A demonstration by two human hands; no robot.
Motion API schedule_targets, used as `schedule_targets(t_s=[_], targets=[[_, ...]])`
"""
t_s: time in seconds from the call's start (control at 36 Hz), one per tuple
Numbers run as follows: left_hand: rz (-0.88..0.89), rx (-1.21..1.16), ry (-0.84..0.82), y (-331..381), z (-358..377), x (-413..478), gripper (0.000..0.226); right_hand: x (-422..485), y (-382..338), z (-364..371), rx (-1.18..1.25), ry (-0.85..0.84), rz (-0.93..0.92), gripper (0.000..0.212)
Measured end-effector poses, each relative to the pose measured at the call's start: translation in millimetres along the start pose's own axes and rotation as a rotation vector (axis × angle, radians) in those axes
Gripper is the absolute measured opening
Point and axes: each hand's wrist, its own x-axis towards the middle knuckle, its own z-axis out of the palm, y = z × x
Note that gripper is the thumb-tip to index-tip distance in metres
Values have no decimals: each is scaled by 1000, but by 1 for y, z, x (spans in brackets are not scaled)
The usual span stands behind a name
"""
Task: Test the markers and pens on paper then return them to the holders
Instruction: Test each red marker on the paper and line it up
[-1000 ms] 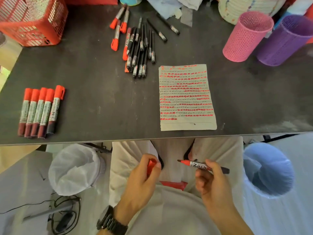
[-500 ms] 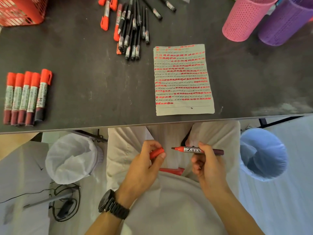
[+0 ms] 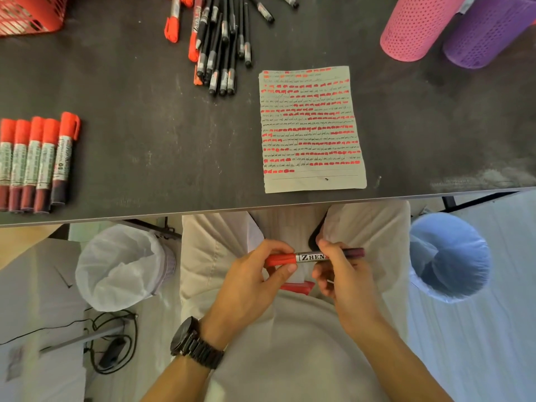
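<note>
thick red markers [image 3: 37, 163]: 5 | paper sheet [image 3: 311, 129]: 1 | mesh holders [image 3: 417, 27]: 2 | bins [image 3: 121, 265]: 2

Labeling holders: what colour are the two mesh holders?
Pink holder and purple holder, clearest in head view.

Single view: head camera, wide-angle, worn by a seated person. Faces forward and steeply down.

Upper half of frame: dark bench [image 3: 145, 158], its near edge running across mid-frame and bowed a little by the lens.

Lower half: the person's lap and torso, close under the camera, with both hands [image 3: 301, 274] just below the bench edge at centre.

Far edge of view: red basket [image 3: 32, 13] cut off at top left, pink holder [image 3: 417, 27] and purple holder [image 3: 487, 33] cut off at top right.

Sides, below bench level: white bin [image 3: 121, 268] on the left, blue bin [image 3: 449, 256] on the right, both on the floor.

No second view; nothing is shared.
</note>
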Motion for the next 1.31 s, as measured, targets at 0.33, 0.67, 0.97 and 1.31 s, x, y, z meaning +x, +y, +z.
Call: schedule_targets(t_s=[0.33, 0.67, 0.97, 1.31], targets=[[53, -70, 8, 3, -8, 2, 15, 3, -6, -6, 9, -196, -2, 33], [76, -32, -5, 6, -13, -1, 20, 7, -12, -17, -89, -316, -64, 35], [113, 67, -49, 2, -22, -1, 17, 13, -25, -32, -652, -452, -350, 28], [112, 97, -103, 2, -35, 0, 20, 3, -16, -23, -656, -478, -346, 32]])
